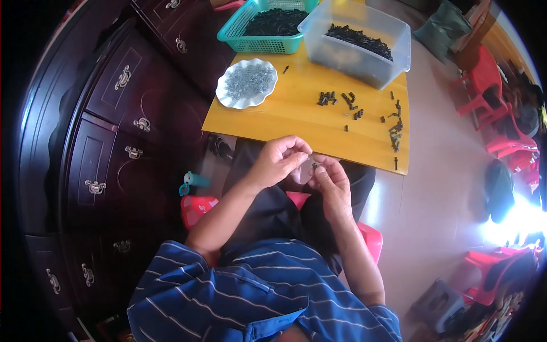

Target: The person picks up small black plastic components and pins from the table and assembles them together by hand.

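Observation:
Just off the table's near edge, above my lap, my two hands are close together. My right hand (333, 185) is closed, with a small black part (314, 166) pinched between thumb and index finger. My left hand (278, 163) is pinched too, its fingertips facing that part; whatever they hold is too small to make out. Beyond them on the yellow table (279, 122) lie small black parts (327, 98) in loose groups, with more strung along the right edge (396, 134). A white scalloped plate (221, 96) holds many tiny clear pieces (249, 82).
A teal basket (288, 44) and a translucent bin (364, 69), both holding black parts, stand at the table's far side. Dark drawer cabinets (108, 125) line the left. Red chairs (484, 80) and a grey stool (439, 305) are on the right.

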The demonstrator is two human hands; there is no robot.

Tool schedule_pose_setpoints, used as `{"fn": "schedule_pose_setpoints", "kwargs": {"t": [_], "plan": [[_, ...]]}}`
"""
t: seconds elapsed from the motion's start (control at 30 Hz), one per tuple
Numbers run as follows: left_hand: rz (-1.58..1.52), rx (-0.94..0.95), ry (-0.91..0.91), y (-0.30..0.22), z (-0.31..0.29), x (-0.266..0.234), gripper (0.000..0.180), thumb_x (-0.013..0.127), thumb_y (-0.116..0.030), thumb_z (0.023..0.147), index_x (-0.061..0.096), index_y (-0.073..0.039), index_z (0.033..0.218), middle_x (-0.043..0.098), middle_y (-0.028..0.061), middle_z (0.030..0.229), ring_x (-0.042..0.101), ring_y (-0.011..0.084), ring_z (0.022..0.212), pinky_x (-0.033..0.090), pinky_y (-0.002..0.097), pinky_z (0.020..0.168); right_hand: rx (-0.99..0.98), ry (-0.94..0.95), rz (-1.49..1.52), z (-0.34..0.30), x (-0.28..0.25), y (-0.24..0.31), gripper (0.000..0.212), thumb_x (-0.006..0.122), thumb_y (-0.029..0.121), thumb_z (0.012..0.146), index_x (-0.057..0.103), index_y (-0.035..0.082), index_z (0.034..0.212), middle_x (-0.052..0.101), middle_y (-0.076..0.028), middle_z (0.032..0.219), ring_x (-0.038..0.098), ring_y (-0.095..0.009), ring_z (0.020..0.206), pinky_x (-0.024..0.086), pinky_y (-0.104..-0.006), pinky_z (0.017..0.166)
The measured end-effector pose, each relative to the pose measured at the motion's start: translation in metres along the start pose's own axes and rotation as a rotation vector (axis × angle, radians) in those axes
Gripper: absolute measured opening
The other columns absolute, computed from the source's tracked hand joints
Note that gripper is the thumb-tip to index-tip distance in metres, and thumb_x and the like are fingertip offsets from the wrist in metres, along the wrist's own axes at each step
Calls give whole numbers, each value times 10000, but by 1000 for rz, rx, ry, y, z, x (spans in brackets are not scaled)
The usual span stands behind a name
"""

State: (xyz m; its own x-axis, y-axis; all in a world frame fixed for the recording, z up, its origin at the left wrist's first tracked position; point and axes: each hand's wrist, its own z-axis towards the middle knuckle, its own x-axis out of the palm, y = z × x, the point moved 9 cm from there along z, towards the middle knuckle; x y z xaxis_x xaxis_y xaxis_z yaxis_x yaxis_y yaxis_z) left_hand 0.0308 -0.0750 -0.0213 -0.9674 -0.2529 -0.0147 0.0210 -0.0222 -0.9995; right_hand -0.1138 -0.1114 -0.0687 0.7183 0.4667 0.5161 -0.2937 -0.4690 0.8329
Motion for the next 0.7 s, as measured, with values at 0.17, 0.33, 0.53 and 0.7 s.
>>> {"fn": "schedule_pose_setpoints", "kwargs": {"t": [0.17,0.33,0.53,0.7], "plan": [[118,109,-11,-8,-3,5,86,660,24,928,670,-8,1007,657,0,840,602,41,680,500,219,599,17,22,-16,-1,-2,-5,180,612,105,1034,616,26,1196,657,0,945,592,-66,798,498,-218,770],[205,160,15,-20,-4,9,95,680,46,897,679,-11,972,656,0,812,608,46,683,505,220,609,11,32,-2,-1,-2,-4,160,644,90,1014,627,20,1157,688,-27,986,609,-73,820,506,-216,774],[258,164,17,-25,-4,12,98,694,46,887,682,-10,967,670,29,804,632,86,686,514,245,621,33,38,23,0,-3,-7,165,659,100,1008,640,30,1157,700,-29,1001,622,-69,837,519,-211,781],[489,369,34,-57,-9,22,102,694,28,899,703,-11,993,681,43,819,628,101,692,509,250,638,48,47,80,1,-5,-10,152,650,107,1015,644,43,1153,704,-28,993,627,-72,822,527,-212,771]]}}
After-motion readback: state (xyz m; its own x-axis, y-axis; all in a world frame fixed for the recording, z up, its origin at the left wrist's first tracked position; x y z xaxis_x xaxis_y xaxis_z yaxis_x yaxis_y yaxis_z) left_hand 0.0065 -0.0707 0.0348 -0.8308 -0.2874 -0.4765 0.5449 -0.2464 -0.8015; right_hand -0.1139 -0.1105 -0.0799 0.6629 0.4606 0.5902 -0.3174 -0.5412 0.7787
